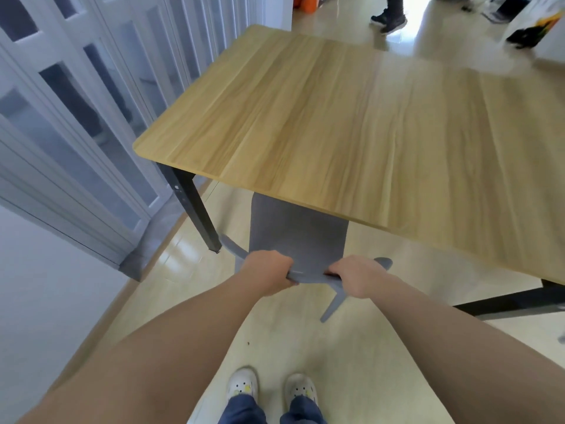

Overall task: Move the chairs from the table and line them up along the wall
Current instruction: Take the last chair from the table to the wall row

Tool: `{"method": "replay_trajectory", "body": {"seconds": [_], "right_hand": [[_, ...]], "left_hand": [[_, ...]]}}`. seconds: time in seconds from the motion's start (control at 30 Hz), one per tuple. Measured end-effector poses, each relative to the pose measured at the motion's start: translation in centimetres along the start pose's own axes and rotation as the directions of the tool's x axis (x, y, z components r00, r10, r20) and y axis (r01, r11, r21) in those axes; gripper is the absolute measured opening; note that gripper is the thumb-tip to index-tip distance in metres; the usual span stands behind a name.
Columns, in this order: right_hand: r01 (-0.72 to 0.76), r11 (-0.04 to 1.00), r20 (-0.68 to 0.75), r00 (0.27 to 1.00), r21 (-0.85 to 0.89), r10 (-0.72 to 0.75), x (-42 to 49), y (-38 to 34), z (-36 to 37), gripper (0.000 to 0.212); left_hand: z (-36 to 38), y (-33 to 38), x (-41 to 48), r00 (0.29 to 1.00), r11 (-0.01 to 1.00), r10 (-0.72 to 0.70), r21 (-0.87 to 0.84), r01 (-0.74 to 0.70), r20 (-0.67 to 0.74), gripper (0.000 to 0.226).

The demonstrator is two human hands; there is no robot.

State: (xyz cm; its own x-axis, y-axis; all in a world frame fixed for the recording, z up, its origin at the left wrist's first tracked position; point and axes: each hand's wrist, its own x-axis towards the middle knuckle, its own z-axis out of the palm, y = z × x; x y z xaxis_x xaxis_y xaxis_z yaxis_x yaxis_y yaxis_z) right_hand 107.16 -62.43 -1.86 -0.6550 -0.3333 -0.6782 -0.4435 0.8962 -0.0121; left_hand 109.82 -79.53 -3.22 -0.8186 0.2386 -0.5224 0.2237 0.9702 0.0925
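A grey chair (296, 231) stands tucked partly under the near edge of the wooden table (351, 117); its seat front is hidden beneath the tabletop. My left hand (267, 270) grips the top of the chair's backrest on its left side. My right hand (357, 275) grips the same top edge on the right. One grey chair leg sticks out toward me at lower right. My feet in white shoes stand just behind the chair.
A white folding partition with glass panes (76, 117) runs along the left, close to the table's black leg (195, 209). Another person's feet (389, 19) are on the floor beyond the table. A black table base bar (513, 298) lies at right.
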Motion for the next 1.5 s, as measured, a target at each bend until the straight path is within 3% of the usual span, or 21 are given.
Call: {"method": "replay_trajectory", "body": {"seconds": [0.23,0.5,0.63,0.93,1.23,1.37,1.5], "right_hand": [[-0.006,0.996,-0.078,0.997,0.088,0.013,-1.5,0.2,1.9,0.027],[0.134,0.980,-0.057,0.988,-0.149,-0.143,-2.9,1.3,1.5,0.034],[0.177,0.964,-0.032,0.982,-0.197,-0.186,-4.3,2.1,2.3,0.034],[0.204,0.945,-0.037,0.975,-0.256,-0.220,-8.2,3.1,5.0,0.038],[0.213,0.935,-0.116,0.960,-0.285,-0.254,-15.1,4.5,12.0,0.036],[0.284,0.896,-0.094,0.938,-0.341,-0.333,-17.2,6.4,14.5,0.035],[0.365,0.840,-0.064,0.904,-0.402,-0.424,-18.0,8.7,15.5,0.035]], "left_hand": [[0.3,2.7,-0.9,0.993,0.989,-0.111,0.102,0.107,0.034,0.034],[0.3,6.1,-3.3,0.964,0.969,-0.248,0.035,0.245,0.100,0.034],[1.1,7.5,-3.9,0.964,0.971,-0.230,0.098,0.218,0.135,0.038],[3.7,11.8,-6.8,0.966,0.965,-0.252,0.087,0.247,0.055,0.027],[7.4,20.7,-12.7,0.906,0.908,-0.420,0.022,0.419,0.055,0.030],[8.7,24.4,-14.2,0.888,0.892,-0.451,0.009,0.452,0.089,0.031],[9.7,28.4,-14.4,0.816,0.815,-0.567,-0.072,0.575,0.112,0.033]]}}
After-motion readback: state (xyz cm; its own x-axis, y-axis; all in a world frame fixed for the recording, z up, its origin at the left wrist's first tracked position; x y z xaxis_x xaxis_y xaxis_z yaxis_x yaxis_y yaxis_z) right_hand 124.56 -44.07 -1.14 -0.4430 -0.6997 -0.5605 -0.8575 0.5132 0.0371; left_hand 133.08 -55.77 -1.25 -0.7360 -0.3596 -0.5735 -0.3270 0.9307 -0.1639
